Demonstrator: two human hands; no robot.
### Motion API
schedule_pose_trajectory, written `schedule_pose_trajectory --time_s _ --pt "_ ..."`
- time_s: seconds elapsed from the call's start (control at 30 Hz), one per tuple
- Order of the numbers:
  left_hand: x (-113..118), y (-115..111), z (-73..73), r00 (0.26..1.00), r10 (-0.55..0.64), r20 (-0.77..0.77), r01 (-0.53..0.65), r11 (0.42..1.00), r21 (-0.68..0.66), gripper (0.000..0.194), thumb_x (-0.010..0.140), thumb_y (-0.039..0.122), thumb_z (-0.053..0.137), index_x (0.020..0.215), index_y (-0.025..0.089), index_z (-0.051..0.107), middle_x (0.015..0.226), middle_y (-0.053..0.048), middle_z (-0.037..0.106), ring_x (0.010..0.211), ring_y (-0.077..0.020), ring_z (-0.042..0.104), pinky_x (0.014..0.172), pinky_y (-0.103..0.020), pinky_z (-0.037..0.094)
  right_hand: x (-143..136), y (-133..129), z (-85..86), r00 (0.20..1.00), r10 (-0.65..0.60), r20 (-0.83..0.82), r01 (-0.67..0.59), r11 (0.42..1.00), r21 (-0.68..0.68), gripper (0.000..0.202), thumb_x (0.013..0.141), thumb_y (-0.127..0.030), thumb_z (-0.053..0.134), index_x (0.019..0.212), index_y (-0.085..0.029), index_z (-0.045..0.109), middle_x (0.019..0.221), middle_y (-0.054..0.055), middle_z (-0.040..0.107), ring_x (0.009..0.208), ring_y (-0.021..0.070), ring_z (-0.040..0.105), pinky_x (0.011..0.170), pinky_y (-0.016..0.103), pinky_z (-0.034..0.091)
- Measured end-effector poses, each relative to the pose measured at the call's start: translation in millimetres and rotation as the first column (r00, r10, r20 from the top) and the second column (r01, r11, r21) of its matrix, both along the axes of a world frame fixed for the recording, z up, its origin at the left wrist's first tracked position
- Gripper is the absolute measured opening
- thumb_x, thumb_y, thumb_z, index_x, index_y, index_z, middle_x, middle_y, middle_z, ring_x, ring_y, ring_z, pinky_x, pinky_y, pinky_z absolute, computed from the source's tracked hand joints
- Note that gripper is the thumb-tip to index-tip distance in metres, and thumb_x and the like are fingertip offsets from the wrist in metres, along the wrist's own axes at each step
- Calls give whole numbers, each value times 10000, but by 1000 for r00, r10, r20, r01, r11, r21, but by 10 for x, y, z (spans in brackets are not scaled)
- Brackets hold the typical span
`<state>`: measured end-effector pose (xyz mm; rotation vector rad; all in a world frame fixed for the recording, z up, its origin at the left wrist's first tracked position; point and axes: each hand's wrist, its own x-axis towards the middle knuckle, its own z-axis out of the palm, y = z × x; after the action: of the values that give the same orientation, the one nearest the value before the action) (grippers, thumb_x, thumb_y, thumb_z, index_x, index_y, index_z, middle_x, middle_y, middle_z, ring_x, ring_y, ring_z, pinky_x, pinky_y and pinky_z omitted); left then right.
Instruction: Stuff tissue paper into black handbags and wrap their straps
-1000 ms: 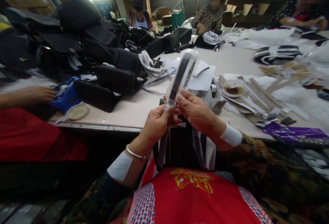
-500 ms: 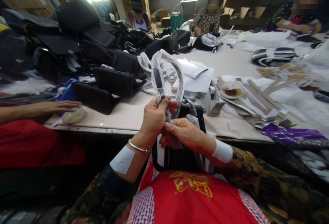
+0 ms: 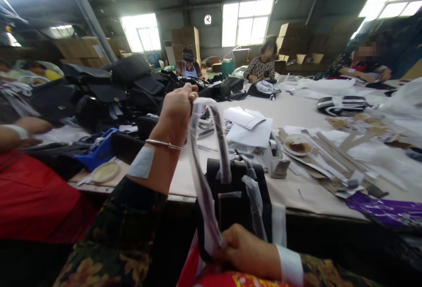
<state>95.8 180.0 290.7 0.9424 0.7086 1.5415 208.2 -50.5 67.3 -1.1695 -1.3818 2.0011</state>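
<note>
A black bag point(image 3: 235, 179) stands upright against my front at the table edge. Its long strap point(image 3: 216, 131), wrapped in clear film, rises in a loop above the bag. My left hand point(image 3: 178, 107) is raised at the loop's upper left, fingers closed; what they pinch, if anything, is too small to make out. Low at the bag's left side, my right hand point(image 3: 242, 249) is closed on the lower end of the wrapped strap. A second film-wrapped piece point(image 3: 254, 199) hangs down the bag's right part.
Black bags point(image 3: 132, 76) are heaped at the left, behind a blue tray point(image 3: 100, 148) and a round dish point(image 3: 105, 172). White papers point(image 3: 247, 124), a dish of brown glue point(image 3: 297, 145) and cardboard strips point(image 3: 329, 146) lie on the table point(image 3: 290, 111). Several people sit beyond; another person's arm point(image 3: 23, 131) reaches in left.
My hands have parted: the left rose up and left, the right moved down. The wrapped strap is now stretched into a long loop. The view has tilted upward, and the neighbour's arm has drawn back left.
</note>
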Motion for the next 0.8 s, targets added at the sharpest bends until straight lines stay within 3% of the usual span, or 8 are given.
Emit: schedule_pose_trajectory --time_s 0.1,0.27,0.4,0.53,0.63,0.7,0.73,0.8 --pt "-47 109 -65 995 -70 -64 74 995 63 256 960 392 596 914 141 608 644 -1 646 609 -138 682 624 -251 577 0 -13 25 994 -70 -90 73 997 33 458 777 -561 729 610 -138 670 552 -7 604 498 87 492 510 219 372" --pt "-283 -331 -896 989 -21 -145 9 996 -86 375 908 513 627 974 143 635 876 -81 745 776 -179 728 715 -299 587 106 136 286 906 -293 -306 302 953 -16 547 733 -662 753 767 -120 680 676 76 716 534 124 613 519 228 428" --pt "-408 -1063 -1419 880 -436 -187 380 884 -272 480 832 591 693 980 135 699 913 -131 764 849 -250 733 744 -337 583 117 277 485 862 -331 -384 326 942 -80 510 696 -614 808 795 -136 660 704 76 730 610 172 682 591 284 526" --pt "-314 -1563 -1425 652 -682 -333 616 731 -292 567 828 620 695 1179 176 690 1086 -147 749 641 -187 697 566 -285 537 33 325 571 887 -267 -377 288 958 -2 537 767 -661 726 724 -129 665 632 61 678 560 152 637 554 275 524" --pt "-212 -1639 -1324 708 -614 -349 532 789 -308 396 845 514 728 1046 173 726 1018 -113 766 637 -161 693 635 -281 567 51 268 595 930 -207 -302 267 948 173 551 914 -651 547 713 -151 659 648 63 663 569 158 634 562 292 533" --pt "-188 -1598 -1297 793 -537 -288 458 837 -301 345 850 487 734 939 154 718 877 -92 764 744 -183 716 751 -297 584 160 211 643 975 -203 -91 222 842 492 464 990 -518 487 731 -173 657 688 68 679 604 172 650 590 309 540" --pt "-189 -1568 -1296 831 -499 -244 425 854 -300 332 850 477 738 918 154 702 790 -67 743 741 -177 709 743 -286 582 238 189 685 967 -253 25 169 714 679 389 1005 -424 488 764 -177 669 724 73 697 638 180 665 622 320 547" --pt "-202 -1517 -1301 884 -445 -144 381 864 -329 319 839 465 752 908 166 662 640 9 643 584 -121 633 603 -236 550 406 175 808 896 -424 134 23 345 938 200 984 -240 515 941 -182 701 875 94 749 793 212 712 745 353 565"
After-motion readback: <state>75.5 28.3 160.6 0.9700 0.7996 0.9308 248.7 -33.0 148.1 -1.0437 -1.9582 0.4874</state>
